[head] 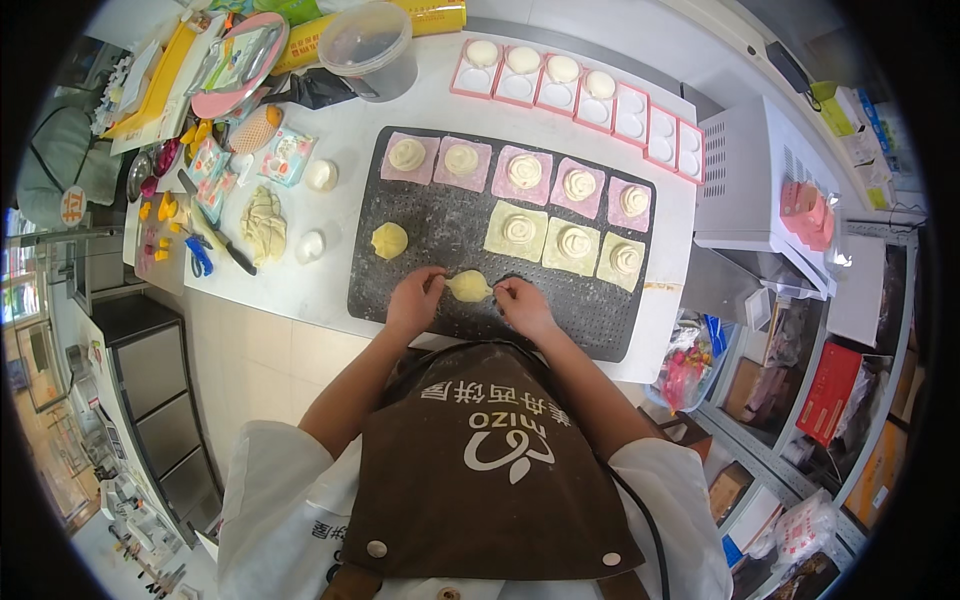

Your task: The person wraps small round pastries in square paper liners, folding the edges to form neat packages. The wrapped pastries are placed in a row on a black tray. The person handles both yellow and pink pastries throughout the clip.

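My left hand (415,298) pinches the left end of a small yellow dough piece (469,286) between thumb and finger. Its right end is pinched by my right hand (523,306). Both hands are over the near edge of a black perforated mat (442,217). Beyond my left hand sits a gathered yellow dough ball (390,241). Pink square wrappers (523,196) topped with swirled pale dough discs (524,172) form the far row. Pale yellow square wrappers (570,261) with similar discs (574,242) lie nearer, at the right.
Pink-rimmed trays (535,86), some holding white rounds, stand behind the mat. To the left are a dough lump (263,223), a knife (234,253), blue-handled scissors (199,255) and a clear plastic bucket (375,60). A white appliance (757,172) stands at the right.
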The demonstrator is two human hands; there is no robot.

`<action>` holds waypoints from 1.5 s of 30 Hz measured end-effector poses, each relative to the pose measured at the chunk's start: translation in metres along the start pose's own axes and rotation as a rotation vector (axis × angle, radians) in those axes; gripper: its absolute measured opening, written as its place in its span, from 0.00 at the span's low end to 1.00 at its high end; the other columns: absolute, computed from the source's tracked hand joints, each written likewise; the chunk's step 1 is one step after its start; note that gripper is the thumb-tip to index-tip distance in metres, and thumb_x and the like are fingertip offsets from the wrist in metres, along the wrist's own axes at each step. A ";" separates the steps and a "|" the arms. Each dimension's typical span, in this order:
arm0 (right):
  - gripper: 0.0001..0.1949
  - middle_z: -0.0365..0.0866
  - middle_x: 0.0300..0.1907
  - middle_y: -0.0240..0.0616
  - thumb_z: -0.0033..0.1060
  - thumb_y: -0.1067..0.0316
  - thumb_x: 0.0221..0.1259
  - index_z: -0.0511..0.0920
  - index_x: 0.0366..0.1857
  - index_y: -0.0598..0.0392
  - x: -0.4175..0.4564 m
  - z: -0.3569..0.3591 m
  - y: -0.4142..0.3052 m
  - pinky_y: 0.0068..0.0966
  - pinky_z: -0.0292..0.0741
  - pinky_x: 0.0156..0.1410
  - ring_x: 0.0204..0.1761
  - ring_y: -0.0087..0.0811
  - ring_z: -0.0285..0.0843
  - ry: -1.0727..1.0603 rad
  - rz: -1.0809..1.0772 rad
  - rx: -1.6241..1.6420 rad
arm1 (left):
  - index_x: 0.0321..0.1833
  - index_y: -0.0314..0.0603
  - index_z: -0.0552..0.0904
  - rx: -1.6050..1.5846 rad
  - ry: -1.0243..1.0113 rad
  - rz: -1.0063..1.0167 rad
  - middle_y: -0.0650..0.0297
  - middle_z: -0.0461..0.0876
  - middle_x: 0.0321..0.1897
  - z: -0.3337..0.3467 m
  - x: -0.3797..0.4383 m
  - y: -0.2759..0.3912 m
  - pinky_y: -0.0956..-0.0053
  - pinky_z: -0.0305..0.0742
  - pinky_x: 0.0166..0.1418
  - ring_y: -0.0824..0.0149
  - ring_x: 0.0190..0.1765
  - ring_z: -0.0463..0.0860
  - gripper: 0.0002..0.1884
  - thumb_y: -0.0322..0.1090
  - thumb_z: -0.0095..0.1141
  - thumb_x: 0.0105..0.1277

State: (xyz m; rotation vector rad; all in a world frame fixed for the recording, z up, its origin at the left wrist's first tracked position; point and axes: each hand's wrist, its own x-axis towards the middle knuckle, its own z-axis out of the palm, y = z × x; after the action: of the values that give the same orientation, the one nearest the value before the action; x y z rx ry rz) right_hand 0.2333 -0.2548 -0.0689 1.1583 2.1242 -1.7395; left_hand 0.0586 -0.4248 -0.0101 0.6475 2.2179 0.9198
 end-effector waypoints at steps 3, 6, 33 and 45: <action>0.13 0.86 0.32 0.33 0.61 0.56 0.76 0.83 0.47 0.57 0.000 0.000 -0.012 0.23 0.78 0.34 0.26 0.22 0.79 -0.065 0.131 0.153 | 0.54 0.38 0.87 -0.182 -0.122 -0.158 0.61 0.89 0.38 0.011 0.013 -0.034 0.72 0.81 0.46 0.71 0.37 0.85 0.12 0.38 0.59 0.78; 0.14 0.87 0.33 0.37 0.61 0.58 0.76 0.83 0.47 0.60 -0.003 -0.004 -0.025 0.26 0.81 0.37 0.31 0.25 0.83 -0.107 0.192 0.207 | 0.53 0.35 0.86 -0.324 -0.151 -0.236 0.64 0.89 0.36 0.020 0.018 -0.044 0.75 0.80 0.44 0.74 0.36 0.84 0.13 0.38 0.60 0.78; 0.10 0.78 0.29 0.30 0.60 0.60 0.79 0.80 0.45 0.58 -0.015 0.005 -0.055 0.19 0.72 0.28 0.25 0.20 0.73 -0.189 0.170 0.506 | 0.46 0.44 0.89 0.229 0.039 0.513 0.59 0.85 0.40 0.010 -0.002 0.010 0.59 0.82 0.50 0.52 0.46 0.86 0.08 0.33 0.68 0.65; 0.11 0.77 0.26 0.28 0.60 0.60 0.79 0.80 0.43 0.58 -0.017 0.007 -0.058 0.19 0.69 0.27 0.22 0.19 0.70 -0.184 0.105 0.478 | 0.40 0.44 0.82 0.335 0.028 0.564 0.60 0.83 0.37 0.011 -0.002 0.020 0.56 0.81 0.45 0.51 0.43 0.85 0.05 0.33 0.64 0.67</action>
State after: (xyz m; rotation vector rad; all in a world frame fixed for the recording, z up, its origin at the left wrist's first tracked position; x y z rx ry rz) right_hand 0.2052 -0.2702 -0.0169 1.1283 1.5584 -2.2742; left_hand 0.0716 -0.4087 -0.0004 1.4760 2.2720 0.8159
